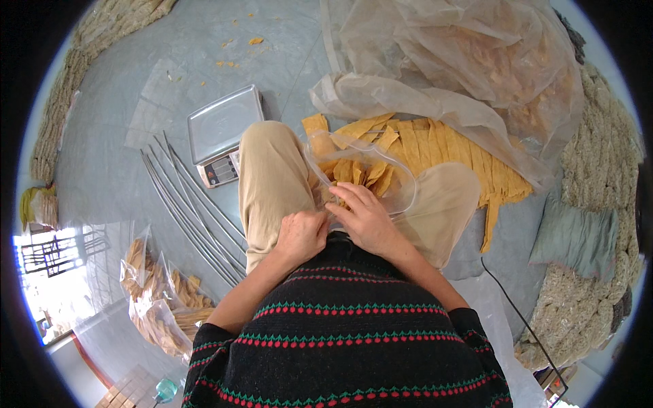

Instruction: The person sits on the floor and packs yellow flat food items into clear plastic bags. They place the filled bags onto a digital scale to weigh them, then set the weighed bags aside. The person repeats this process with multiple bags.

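Observation:
A clear plastic bag (403, 201) lies in my lap between my bent knees, its wide mouth facing away from me. Inside it are several dried yellow strips (380, 178), possibly a dried food. My left hand (304, 233) is curled into a fist at the bag's near left side, gripping its plastic. Against the bag's near rim, my right hand (366, 217) holds the film with bent fingers. Its thumb is partly hidden. Just past my knees, a row of long yellow strips (449, 148) hangs over a thin rod, partly covered by a large translucent sheet (433, 102).
A digital scale (224, 125) with a metal pan stands beyond my left knee. Several thin metal rods (191, 214) lie left of it. Filled clear bags (158, 301) sit at left. Pale bundles (594, 143) and a grey-green sack (576, 237) line the right. Yellow crumbs (256, 41) dot the floor.

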`<state>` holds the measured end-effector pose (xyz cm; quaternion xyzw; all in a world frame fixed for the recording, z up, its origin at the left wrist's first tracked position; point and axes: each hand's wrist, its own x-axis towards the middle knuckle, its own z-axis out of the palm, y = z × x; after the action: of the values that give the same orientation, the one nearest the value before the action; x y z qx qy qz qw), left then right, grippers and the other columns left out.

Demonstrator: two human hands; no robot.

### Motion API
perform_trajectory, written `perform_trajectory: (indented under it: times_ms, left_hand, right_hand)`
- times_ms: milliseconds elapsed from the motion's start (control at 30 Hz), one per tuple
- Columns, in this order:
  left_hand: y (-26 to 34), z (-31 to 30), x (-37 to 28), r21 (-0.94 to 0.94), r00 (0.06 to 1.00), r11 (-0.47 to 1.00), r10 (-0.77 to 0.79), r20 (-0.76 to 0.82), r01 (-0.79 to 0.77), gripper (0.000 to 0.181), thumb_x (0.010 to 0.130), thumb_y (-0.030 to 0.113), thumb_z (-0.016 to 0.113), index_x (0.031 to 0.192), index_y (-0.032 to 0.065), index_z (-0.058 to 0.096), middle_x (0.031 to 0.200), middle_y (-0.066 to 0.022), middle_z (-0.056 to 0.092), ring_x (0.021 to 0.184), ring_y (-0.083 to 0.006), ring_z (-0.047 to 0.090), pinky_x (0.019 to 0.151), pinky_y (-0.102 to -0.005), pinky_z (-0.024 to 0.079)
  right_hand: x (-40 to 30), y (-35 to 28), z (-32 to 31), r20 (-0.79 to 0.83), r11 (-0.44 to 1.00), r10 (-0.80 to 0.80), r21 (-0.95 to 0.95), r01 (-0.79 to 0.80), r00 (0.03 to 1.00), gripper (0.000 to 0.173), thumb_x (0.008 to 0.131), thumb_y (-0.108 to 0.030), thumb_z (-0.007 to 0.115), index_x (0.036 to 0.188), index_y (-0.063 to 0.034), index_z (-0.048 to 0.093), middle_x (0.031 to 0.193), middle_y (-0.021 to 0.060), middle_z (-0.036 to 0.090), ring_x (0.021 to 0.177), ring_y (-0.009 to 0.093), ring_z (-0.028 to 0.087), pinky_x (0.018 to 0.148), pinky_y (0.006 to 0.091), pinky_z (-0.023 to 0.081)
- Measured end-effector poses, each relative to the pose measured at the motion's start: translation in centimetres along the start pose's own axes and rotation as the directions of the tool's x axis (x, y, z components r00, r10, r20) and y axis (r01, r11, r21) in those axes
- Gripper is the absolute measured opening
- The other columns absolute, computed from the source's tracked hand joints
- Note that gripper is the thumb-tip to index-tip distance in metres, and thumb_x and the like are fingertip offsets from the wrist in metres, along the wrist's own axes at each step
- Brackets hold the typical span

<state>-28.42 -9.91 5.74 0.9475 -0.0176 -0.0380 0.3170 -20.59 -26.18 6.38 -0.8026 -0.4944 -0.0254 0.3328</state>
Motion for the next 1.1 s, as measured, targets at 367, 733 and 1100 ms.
perform_trajectory:
  times_ms: [367, 733, 1100]
  left_hand:
    - [-0.2, -1.2, -0.1, -0.069, 0.997, 0.996, 0.055, 0.052, -0.051, 0.013, 0.079, 0.015, 0.062, 0.075, 0.0036, 0.059, 0.068, -0.0172, 0.059, 0.062, -0.0354, 0.058, 0.055, -0.0432, 0.045]
    - [2.3, -5.4, -1.6, -0.270, 0.993, 0.959, 0.106, 0.059, -0.086, 0.020, 0.079, 0.012, 0.062, 0.066, -0.0001, 0.053, 0.060, -0.0181, 0.051, 0.057, -0.0372, 0.052, 0.052, -0.0423, 0.040]
    - [2.2, -6.4, 0.4, 0.053, 0.992, 0.993, 0.104, 0.077, -0.108, 0.037, 0.075, 0.036, 0.067, 0.096, 0.0057, 0.060, 0.094, -0.0143, 0.060, 0.093, -0.0326, 0.056, 0.079, -0.0403, 0.047]
  right_hand:
    - [1.1, 0.5, -0.1, 0.130, 0.993, -0.103, 0.067, 0.095, 0.986, 0.013, 0.069, -0.012, 0.061, 0.079, -0.0025, 0.062, 0.109, 0.0099, 0.052, 0.113, 0.027, 0.044, 0.103, 0.0486, 0.029]
    - [2.5, 3.5, -4.7, 0.065, 0.992, -0.076, -0.093, 0.082, 0.995, 0.007, 0.071, -0.010, 0.062, 0.076, -0.0077, 0.059, 0.106, 0.0065, 0.053, 0.108, 0.027, 0.046, 0.103, 0.0506, 0.028]
    - [1.9, 3.2, -3.4, 0.103, 0.998, -0.026, -0.054, 0.032, 0.994, 0.008, 0.071, -0.003, 0.060, 0.079, -0.0028, 0.058, 0.104, 0.0093, 0.053, 0.106, 0.030, 0.047, 0.103, 0.0506, 0.029]
